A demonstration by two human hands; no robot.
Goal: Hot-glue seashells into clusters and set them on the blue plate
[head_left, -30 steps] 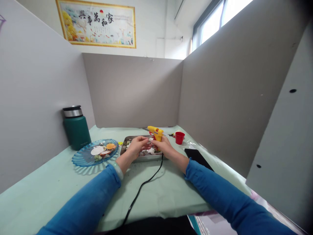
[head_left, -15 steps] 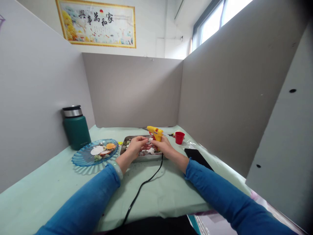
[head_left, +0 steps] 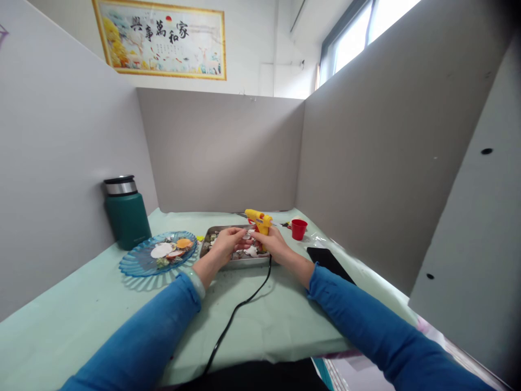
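Both hands meet over a metal tray (head_left: 234,264) that holds small stones and white pieces. My left hand (head_left: 228,243) is closed, its fingertips pinching something small and pale whose shape I cannot make out. Close beside it, my right hand (head_left: 272,240) has its fingers wrapped round the handle of a yellow glue gun (head_left: 259,218). The gun's nozzle points right, away from my left hand. From the handle a black cord (head_left: 240,305) runs down toward the table's front edge.
On the left, a blue glass plate (head_left: 132,264) holds shells and pale discs, with a green bottle (head_left: 128,217) behind it. A red cup (head_left: 299,229) and a black phone (head_left: 329,263) are on the right. Grey partitions (head_left: 223,152) enclose the table.
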